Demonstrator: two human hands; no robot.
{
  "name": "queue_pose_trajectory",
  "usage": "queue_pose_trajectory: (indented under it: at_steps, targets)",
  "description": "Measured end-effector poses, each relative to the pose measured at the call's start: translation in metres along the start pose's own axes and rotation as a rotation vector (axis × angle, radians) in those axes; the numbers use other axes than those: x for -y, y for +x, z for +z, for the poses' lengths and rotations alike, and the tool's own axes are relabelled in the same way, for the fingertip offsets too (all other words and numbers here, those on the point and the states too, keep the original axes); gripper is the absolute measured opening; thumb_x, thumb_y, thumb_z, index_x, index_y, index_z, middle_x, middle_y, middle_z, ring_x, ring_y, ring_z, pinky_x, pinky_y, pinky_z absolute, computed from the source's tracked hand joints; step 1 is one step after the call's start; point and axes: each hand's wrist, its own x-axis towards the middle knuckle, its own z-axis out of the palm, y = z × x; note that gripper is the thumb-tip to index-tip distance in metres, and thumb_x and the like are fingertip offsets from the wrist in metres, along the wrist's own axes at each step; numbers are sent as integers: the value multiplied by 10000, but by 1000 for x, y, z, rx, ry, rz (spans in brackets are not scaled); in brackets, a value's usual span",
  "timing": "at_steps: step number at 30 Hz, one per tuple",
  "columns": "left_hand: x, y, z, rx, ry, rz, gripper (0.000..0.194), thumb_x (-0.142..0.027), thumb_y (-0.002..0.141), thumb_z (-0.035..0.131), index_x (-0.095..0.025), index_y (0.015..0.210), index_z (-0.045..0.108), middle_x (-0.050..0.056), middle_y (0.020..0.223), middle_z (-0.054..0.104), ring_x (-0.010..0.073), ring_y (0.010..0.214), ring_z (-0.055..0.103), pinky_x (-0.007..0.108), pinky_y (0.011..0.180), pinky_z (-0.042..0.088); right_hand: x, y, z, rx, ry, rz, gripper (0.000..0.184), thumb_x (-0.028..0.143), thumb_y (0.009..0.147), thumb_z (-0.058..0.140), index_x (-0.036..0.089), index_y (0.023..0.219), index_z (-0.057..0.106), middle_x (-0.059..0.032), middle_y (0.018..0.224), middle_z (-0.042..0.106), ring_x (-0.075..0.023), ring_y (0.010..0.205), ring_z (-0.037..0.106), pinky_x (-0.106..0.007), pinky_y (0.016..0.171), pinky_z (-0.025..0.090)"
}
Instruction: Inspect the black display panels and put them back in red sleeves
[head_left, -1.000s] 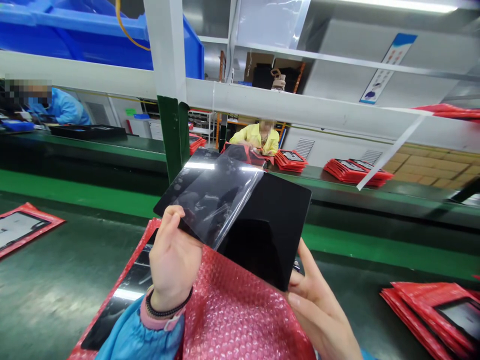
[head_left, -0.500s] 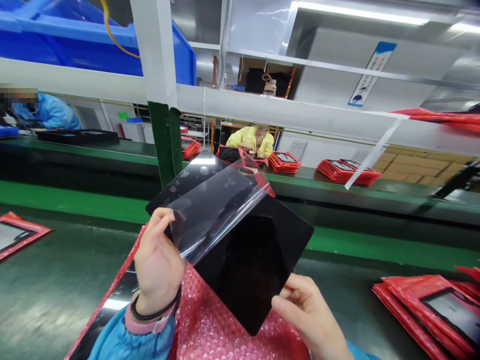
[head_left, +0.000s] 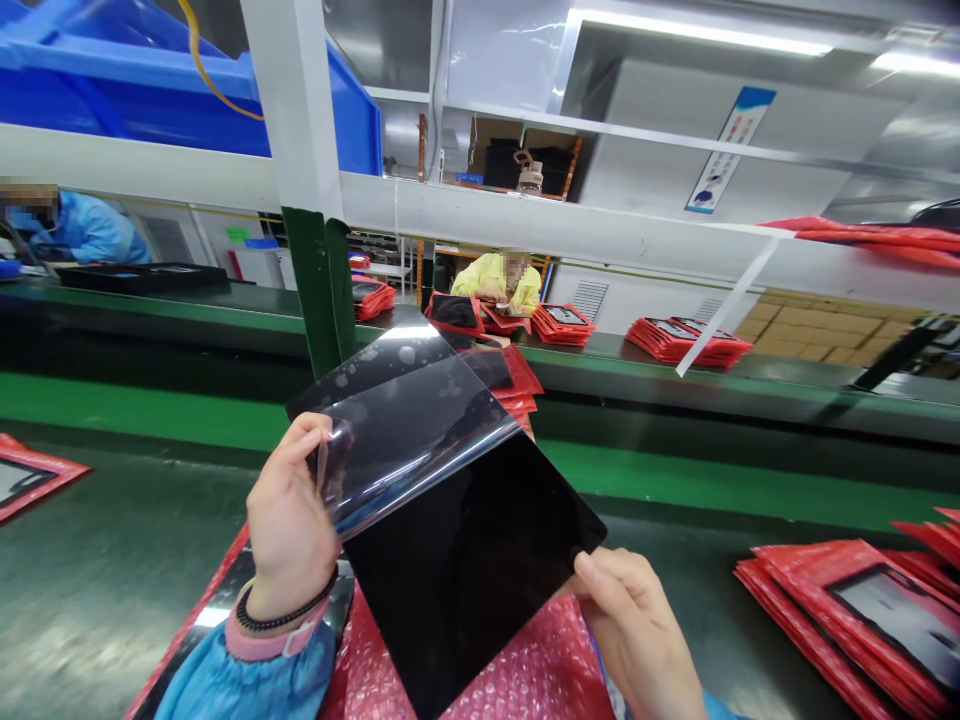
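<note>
We see the bubble wrap (head_left: pixel 517 665) only in part: the panel (head_left: pixel 465 570) covers its upper portion, and the lower edge crops it. The left pack (head_left: pixel 26 480), right packs (head_left: pixel 806 600) and bin (head_left: pixel 150 85) run beyond the side borders. On the sign (head_left: pixel 730 150) we find the lettering too small to read.

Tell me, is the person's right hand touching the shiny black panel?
Touching. The head view shows the right hand gripping the black panel just below its right-hand corner, the thumb tip pressed over the edge with no gap.
</note>
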Motion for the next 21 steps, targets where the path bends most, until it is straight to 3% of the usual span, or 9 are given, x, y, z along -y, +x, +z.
queue_pose_trajectory:
  at_steps: [5,9,15,18,21]
  targets:
    - [-5,3,3,-12,-20,-89,108,-176,670,638,-202,566,651,-29,708,618,122,737,550,207,697,458,1,-6,4,-62,301,185,379,529,693,780,252,523,585,24,503,601,-170,492,546,-314,556,439]
    - [-6,7,0,29,8,-52,143,-149,669,643,-214,542,648,-36,670,609,125,692,545,213,637,456,-2,-10,7,-19,515,320,303,502,666,809,260,592,641,41,621,673,-178,596,615,-306,631,483]
    - [-5,8,-1,106,28,-128,117,-158,650,642,-201,543,620,-21,661,563,133,685,528,220,626,461,2,-11,7,85,418,402,304,532,686,785,245,656,689,27,655,656,-180,666,606,-311,716,494]
    - [-10,5,4,144,51,-269,137,-218,641,647,-184,538,564,-15,644,505,126,628,474,220,569,433,1,-12,3,105,278,311,352,590,698,743,241,714,703,-13,790,676,-215,799,592,-321,741,476]
    - [-15,0,8,175,53,-396,163,-268,628,656,-188,553,536,-19,629,460,125,601,433,220,534,403,-5,-10,-2,35,103,230,412,619,648,764,224,601,659,-7,711,606,-188,721,521,-293,666,446]
